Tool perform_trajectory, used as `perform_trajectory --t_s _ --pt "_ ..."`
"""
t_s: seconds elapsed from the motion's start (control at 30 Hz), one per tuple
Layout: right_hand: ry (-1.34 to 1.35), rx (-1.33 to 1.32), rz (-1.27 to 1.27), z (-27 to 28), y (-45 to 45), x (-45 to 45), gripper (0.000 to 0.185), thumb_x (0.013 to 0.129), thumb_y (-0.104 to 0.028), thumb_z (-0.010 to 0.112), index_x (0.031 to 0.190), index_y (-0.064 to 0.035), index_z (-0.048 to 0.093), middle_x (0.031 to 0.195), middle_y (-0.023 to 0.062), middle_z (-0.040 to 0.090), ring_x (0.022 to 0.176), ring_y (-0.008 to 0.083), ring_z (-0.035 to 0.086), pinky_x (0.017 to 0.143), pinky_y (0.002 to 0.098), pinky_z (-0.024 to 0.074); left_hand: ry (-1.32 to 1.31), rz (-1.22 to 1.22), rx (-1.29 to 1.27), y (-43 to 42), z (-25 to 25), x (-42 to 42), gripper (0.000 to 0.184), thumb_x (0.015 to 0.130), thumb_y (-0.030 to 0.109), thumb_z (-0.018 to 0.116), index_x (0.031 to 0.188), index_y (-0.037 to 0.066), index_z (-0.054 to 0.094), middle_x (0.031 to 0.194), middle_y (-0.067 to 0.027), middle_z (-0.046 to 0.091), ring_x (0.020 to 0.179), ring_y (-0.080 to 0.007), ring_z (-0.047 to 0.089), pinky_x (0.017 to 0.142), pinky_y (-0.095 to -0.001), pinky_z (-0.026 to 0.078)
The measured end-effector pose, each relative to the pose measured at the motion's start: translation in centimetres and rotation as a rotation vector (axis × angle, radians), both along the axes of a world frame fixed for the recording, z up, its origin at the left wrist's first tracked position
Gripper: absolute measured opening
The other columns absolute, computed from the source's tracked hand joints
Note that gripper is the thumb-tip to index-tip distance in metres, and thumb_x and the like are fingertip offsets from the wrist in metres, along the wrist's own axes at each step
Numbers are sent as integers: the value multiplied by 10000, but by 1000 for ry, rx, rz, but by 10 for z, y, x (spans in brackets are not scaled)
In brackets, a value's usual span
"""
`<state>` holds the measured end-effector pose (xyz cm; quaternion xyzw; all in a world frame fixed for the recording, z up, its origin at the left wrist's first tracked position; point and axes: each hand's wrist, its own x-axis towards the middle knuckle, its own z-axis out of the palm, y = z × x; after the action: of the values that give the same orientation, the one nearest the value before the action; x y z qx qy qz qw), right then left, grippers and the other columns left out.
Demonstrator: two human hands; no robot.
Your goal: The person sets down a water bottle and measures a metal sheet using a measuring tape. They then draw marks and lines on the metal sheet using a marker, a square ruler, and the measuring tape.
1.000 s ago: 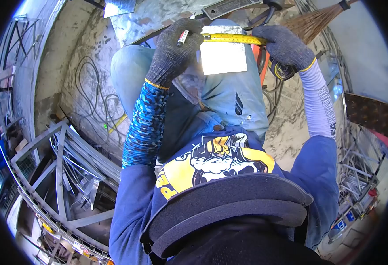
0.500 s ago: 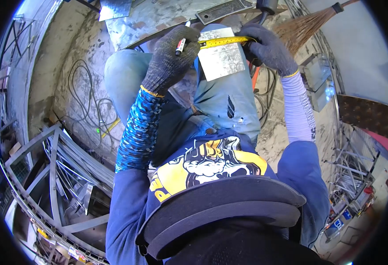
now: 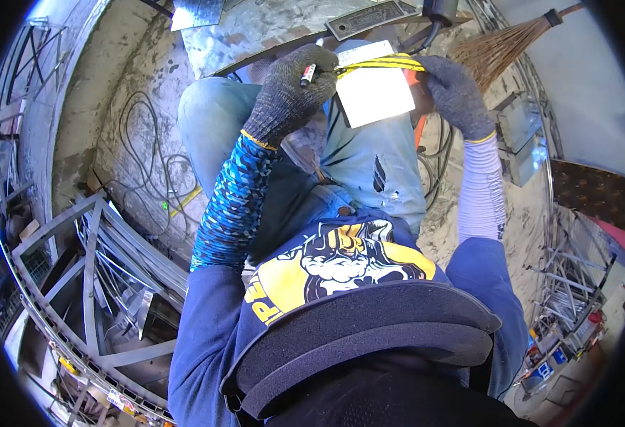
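Observation:
A bright square metal plate [image 3: 376, 98] lies on my right thigh, over the jeans. Across its upper part runs a yellow tape measure blade [image 3: 380, 64], twisted now so that stripes show. My left hand [image 3: 295, 89], in a dark knit glove, is closed on the blade's left end and also keeps a white and red marker [image 3: 308, 75] against its fingers. The blade's right end meets my right hand [image 3: 458, 96], gloved too, with fingers wrapped round it. The tape case is hidden in this view.
A grey metal slab [image 3: 255, 32] lies beyond my knees, with a slotted bar [image 3: 369, 19] on it. A straw broom [image 3: 505, 46] rests at the upper right. Cables [image 3: 145, 142] curl on the floor at left, near a metal frame [image 3: 92, 277] full of strips.
The tape blade has twisted from flat to striped edges. My right hand has moved in and turned, and the tape case seen under it a second ago is out of sight.

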<state>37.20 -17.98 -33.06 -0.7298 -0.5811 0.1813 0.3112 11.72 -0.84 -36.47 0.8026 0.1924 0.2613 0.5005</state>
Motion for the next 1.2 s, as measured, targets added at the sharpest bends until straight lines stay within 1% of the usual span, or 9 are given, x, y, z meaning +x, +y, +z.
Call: perform_trajectory --t_s 0.1,0.2,0.27,0.37,0.5,0.57,0.77,0.83,1.2 --pt "-65 -116 101 10 2 14 304 833 -19 593 1124 10 676 945 198 702 840 323 706 760 375 563 -11 -8 11 4 2 3 215 828 104 705 1006 -6 657 1046 -150 707 956 -245 681 885 -354 532" --pt "-190 -308 243 34 15 27 317 836 -36 606 1141 3 685 899 154 711 769 234 693 720 336 547 -49 -18 40 8 1 8 218 803 117 714 982 5 661 1014 -147 706 929 -266 686 864 -366 538" --pt "279 -821 287 46 34 39 267 812 -49 621 1058 17 699 792 84 705 682 138 657 640 293 525 -57 -16 18 8 6 9 235 772 130 724 968 15 667 993 -144 705 927 -283 685 859 -376 539" --pt "261 -872 392 53 52 44 192 802 -49 619 955 29 706 711 27 680 652 73 625 599 262 502 30 -59 -7 14 23 9 233 810 103 708 1008 -14 666 1034 -157 703 936 -248 685 862 -352 542" --pt "305 -1007 492 53 65 42 170 793 -81 636 890 38 708 695 38 690 654 119 642 647 287 517 -89 -110 248 25 10 5 227 811 87 699 1013 -10 667 1032 -156 700 912 -248 686 850 -354 548" --pt "272 -1014 484 34 67 44 185 789 -105 645 900 26 713 736 56 701 669 148 647 672 313 516 -7 -56 -73 16 12 -1 206 815 67 698 1002 -10 661 1040 -153 700 920 -241 684 849 -361 553" --pt "208 -810 454 11 67 42 224 812 -100 637 988 22 705 760 89 658 674 170 629 645 316 510 -118 49 -137 -14 22 -4 172 811 29 678 975 -7 642 980 -134 693 883 -203 666 821 -333 544" --pt "259 -729 424 16 60 37 212 854 -105 623 1014 13 697 744 65 660 652 131 615 613 292 500 -80 121 -382 -20 18 -8 166 822 32 681 978 -7 640 990 -129 689 862 -176 654 812 -326 543" --pt "595 -842 419 35 47 22 197 934 -97 554 1058 8 666 679 21 660 578 61 591 533 220 478 -3 45 -218 -8 10 -12 171 842 53 697 997 2 645 991 -121 686 886 -178 652 818 -324 533"
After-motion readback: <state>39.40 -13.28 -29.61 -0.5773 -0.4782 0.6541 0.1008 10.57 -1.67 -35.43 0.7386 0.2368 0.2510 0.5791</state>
